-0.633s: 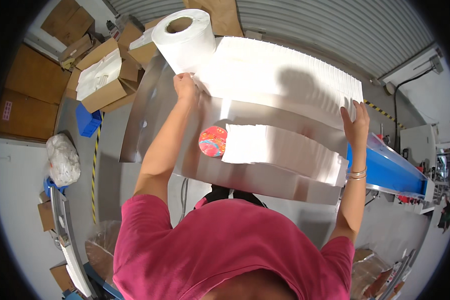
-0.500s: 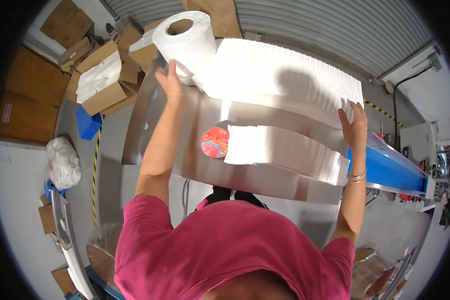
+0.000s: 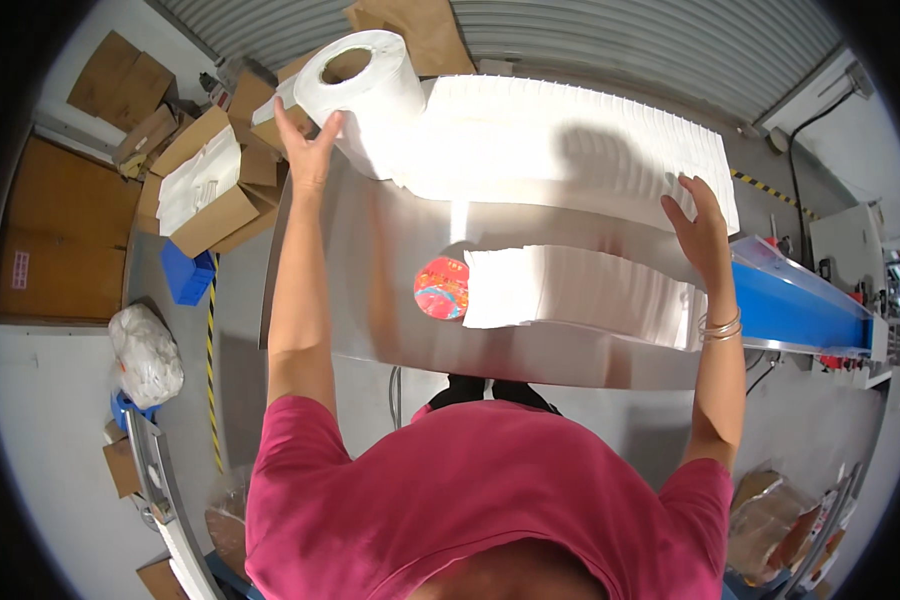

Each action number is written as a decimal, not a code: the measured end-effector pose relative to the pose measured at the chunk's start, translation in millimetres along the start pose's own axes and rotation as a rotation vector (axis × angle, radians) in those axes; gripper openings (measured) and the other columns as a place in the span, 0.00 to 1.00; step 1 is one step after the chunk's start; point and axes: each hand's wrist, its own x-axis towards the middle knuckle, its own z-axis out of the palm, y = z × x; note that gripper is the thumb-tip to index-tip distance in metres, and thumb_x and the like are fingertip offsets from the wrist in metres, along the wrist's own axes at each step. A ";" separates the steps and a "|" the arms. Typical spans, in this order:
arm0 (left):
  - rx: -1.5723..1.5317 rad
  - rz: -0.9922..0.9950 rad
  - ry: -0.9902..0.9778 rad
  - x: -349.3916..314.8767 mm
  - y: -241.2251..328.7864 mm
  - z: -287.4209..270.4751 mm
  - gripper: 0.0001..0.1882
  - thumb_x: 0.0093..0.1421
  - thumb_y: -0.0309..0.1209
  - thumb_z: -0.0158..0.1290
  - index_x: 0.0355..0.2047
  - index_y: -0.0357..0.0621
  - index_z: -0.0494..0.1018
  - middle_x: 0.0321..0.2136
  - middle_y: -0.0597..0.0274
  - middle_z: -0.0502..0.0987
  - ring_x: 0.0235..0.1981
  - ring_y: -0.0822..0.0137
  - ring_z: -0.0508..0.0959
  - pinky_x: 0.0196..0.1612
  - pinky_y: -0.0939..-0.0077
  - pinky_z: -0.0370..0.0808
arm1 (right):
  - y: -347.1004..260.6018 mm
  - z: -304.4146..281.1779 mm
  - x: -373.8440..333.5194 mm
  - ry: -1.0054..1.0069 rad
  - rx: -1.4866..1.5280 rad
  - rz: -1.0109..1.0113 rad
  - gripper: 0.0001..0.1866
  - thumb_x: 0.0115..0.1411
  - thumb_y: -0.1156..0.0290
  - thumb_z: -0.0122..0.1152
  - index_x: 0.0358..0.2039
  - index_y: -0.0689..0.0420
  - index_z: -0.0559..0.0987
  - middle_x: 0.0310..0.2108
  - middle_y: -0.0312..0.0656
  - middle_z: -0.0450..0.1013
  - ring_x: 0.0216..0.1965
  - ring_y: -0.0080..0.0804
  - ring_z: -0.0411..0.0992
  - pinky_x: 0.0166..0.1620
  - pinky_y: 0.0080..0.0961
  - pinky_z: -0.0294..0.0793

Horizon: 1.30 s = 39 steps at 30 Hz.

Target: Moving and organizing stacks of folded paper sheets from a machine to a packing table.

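A long row of white folded sheets (image 3: pixel 560 150) runs along the far side of the metal table (image 3: pixel 370 310). At its left end stands a big white paper roll (image 3: pixel 400 95) with a hollow brown core. My left hand (image 3: pixel 310 155) is open at the roll's near left side, thumb and fingers spread; whether it touches the roll is hard to tell. My right hand (image 3: pixel 702 225) is open, with curved fingers, at the row's right end. Closer to me lies a shorter row of white folded sheets (image 3: pixel 590 290), with a round red printed piece (image 3: pixel 440 288) against its left end.
To the right of the table extends a blue conveyor belt (image 3: pixel 795 310) with clear side guards. Cardboard boxes, including an open box (image 3: pixel 220 215) of white sheets, stand at the far left. A blue bin (image 3: pixel 185 272) and a stuffed plastic bag (image 3: pixel 145 350) are on the left.
My left hand has moved up and left along the roll, its fingers spreading wider. My right hand has shifted slightly up at the row's right end. The whole view has tilted a little.
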 end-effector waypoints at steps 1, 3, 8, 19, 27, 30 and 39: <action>0.077 0.139 -0.002 11.4 -2.9 -5.8 0.52 0.43 0.48 0.64 0.62 0.39 0.49 0.52 0.42 0.62 0.53 0.55 0.64 0.53 0.61 0.64 | -1.5 -1.1 0.7 0.001 0.002 0.005 0.20 0.53 0.66 0.63 0.44 0.62 0.74 0.48 0.55 0.69 0.54 0.50 0.64 0.55 0.36 0.64; 0.038 0.078 -0.105 19.2 10.5 -7.3 0.49 0.43 0.49 0.64 0.59 0.39 0.53 0.53 0.43 0.61 0.53 0.54 0.63 0.53 0.61 0.64 | -2.3 -4.0 0.8 0.003 0.011 -0.005 0.20 0.53 0.66 0.63 0.44 0.62 0.74 0.48 0.53 0.69 0.54 0.49 0.64 0.54 0.35 0.64; 0.201 0.023 -0.077 -1.0 28.1 3.9 0.45 0.41 0.55 0.63 0.52 0.38 0.61 0.51 0.40 0.61 0.52 0.49 0.64 0.54 0.59 0.62 | 10.0 -8.0 -11.8 -0.005 0.015 0.091 0.21 0.53 0.65 0.63 0.44 0.62 0.73 0.48 0.52 0.70 0.53 0.47 0.66 0.54 0.33 0.65; 0.331 0.129 0.183 -45.3 54.0 27.9 0.43 0.48 0.51 0.60 0.53 0.33 0.56 0.50 0.34 0.59 0.54 0.45 0.57 0.54 0.57 0.59 | -0.3 -3.1 -9.0 -0.024 0.124 0.242 0.19 0.55 0.63 0.61 0.43 0.60 0.75 0.42 0.51 0.73 0.40 0.41 0.73 0.43 0.29 0.71; 0.203 -0.122 -0.831 -122.1 18.2 51.7 0.10 0.58 0.32 0.50 0.35 0.40 0.76 0.23 0.59 0.77 0.23 0.70 0.73 0.30 0.75 0.70 | -62.4 78.7 8.8 -0.612 0.418 0.009 0.12 0.62 0.65 0.50 0.39 0.59 0.76 0.33 0.42 0.75 0.36 0.30 0.72 0.42 0.26 0.69; 0.109 -0.131 -0.932 -113.9 -3.4 72.8 0.11 0.57 0.31 0.50 0.37 0.41 0.76 0.25 0.59 0.78 0.26 0.71 0.74 0.32 0.77 0.71 | -71.6 133.6 17.4 -0.679 0.408 -0.143 0.14 0.60 0.62 0.48 0.39 0.59 0.76 0.35 0.46 0.75 0.38 0.36 0.72 0.43 0.29 0.69; -0.101 -0.153 -1.124 -106.7 -24.7 87.5 0.11 0.59 0.27 0.49 0.41 0.39 0.75 0.31 0.63 0.78 0.32 0.74 0.75 0.37 0.81 0.71 | -84.4 121.0 24.2 -0.766 0.166 0.019 0.19 0.58 0.56 0.50 0.32 0.59 0.78 0.29 0.49 0.75 0.32 0.43 0.73 0.39 0.34 0.71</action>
